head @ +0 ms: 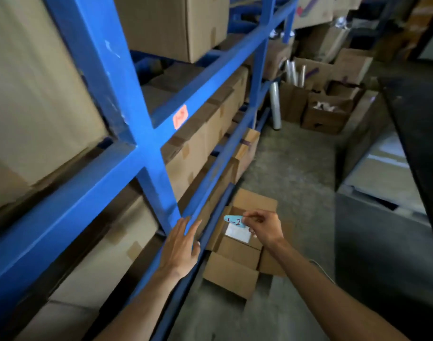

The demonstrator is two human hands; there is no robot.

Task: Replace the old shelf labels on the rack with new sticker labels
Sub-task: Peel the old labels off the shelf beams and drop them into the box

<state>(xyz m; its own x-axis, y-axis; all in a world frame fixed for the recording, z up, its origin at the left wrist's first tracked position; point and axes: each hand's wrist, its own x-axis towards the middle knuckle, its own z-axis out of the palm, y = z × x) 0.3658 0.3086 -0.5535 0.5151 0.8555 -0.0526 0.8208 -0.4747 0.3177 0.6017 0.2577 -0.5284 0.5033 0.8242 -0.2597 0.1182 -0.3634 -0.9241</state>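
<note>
A blue steel rack (146, 146) fills the left side, loaded with brown cartons. An orange sticker label (180, 116) with red writing is stuck on an upper shelf beam. My left hand (182, 244) lies flat, fingers spread, against a lower blue beam (205, 200). My right hand (263, 227) is away from the rack, over the floor, and pinches a light blue sticker label (234, 220) with dark handwriting that reads about "1-2". The blue label hangs free in the air, touching nothing else.
An open cardboard box (237, 252) with a white sheet inside sits on the concrete floor below my right hand. More open cartons (326, 112) and rolls of clear film (275, 104) stand at the aisle's far end. A dark surface (417, 148) edges the right.
</note>
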